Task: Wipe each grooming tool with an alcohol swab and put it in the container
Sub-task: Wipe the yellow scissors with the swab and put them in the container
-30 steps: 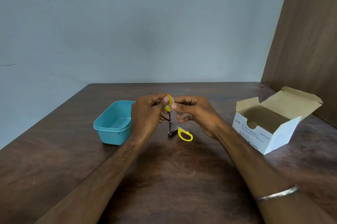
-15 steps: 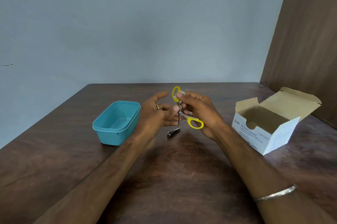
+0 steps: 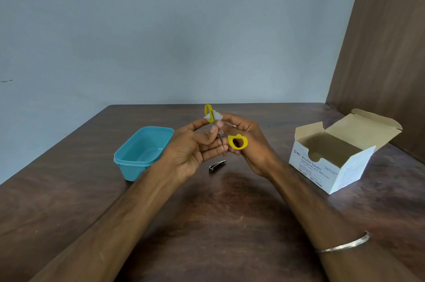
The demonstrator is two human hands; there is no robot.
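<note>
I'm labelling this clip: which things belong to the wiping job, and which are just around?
In the job: yellow-handled steel scissors, white alcohol swab, silver metal nail clipper, teal plastic container, open white cardboard swab box.
Just around: silver metal bangle, brown wooden table.

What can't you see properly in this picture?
Head view only:
- Scissors blades: mostly hidden by the fingers of the left hand and right hand.
- Swab: small and bunched on the upper yellow loop; how it is pinched cannot be told.
- Box: its front wall hides the bottom, and the small print is unreadable.
- Clipper: too small for detail.
</note>
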